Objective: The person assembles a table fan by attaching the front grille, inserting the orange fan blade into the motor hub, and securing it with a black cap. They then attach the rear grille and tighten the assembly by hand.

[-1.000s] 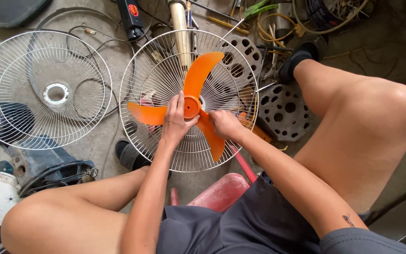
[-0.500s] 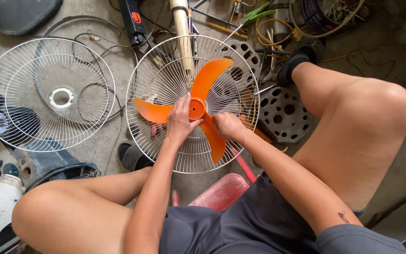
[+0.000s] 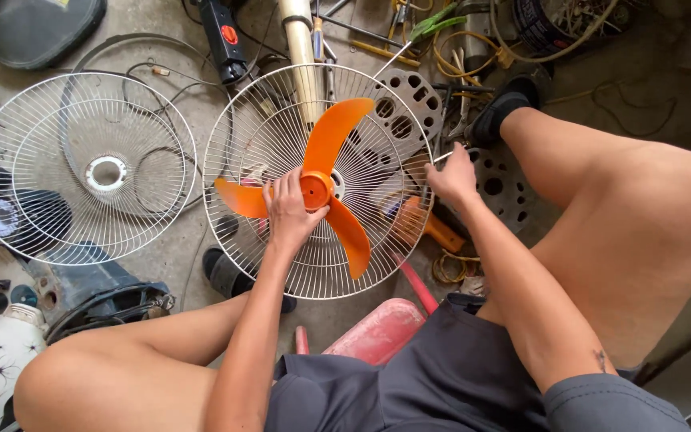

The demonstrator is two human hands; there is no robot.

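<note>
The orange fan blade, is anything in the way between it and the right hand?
Nothing visible blocks it. The right hand rests at the right rim of the wire guard, apart from the blade, with only open guard wires between. The left hand already touches the blade at its hub.

Plastic blade, wire guards, bare concrete

Under the left hand's fingers (image 3: 285, 188) lies the fan blade (image 3: 331, 144), smooth orange plastic with a soft gloss, its round hub just beside the fingertips. Beneath it the fan guard (image 3: 377, 224) is thin metal wire with a pale, slightly shiny coat; the right hand's fingers (image 3: 445, 164) touch its rim. Well left of both hands, a second guard (image 3: 41, 160) shows the same pale wire with a white plastic ring at its middle. Below the wrists, a red stool (image 3: 377, 332) looks like worn, matt plastic. The shorts (image 3: 441, 384) are dark grey matt cloth. The floor (image 3: 169, 32) is rough, dusty grey concrete.
</note>
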